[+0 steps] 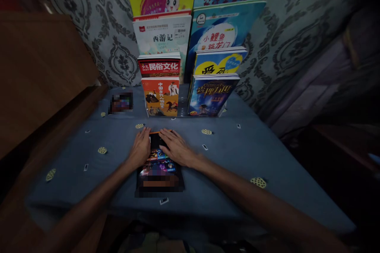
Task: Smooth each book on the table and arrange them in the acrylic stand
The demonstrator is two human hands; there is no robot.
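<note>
- Left hand (140, 148): palm down, fingers extended along the left edge of the dark printed sheet (158, 167); not clenched.
- Right hand (175, 147): palm down, fingers spread over the sheet's upper right; flat contact, not clenched.
- Sheet location: on the blue cloth-covered bench (237, 148), near the front edge, long side running away from the person. Orange strip at far end, colour pictures mid-length, near part pixelated; exact type unclear.
- Second dark item (121, 103): back left on bench, well apart from both hands, pixelated too.
- Books upright in two tiered columns beyond the hands; front row: orange book (161, 97) left, dark blue book (211, 97) right.
- Patterned curtain (114, 43) behind.
</note>
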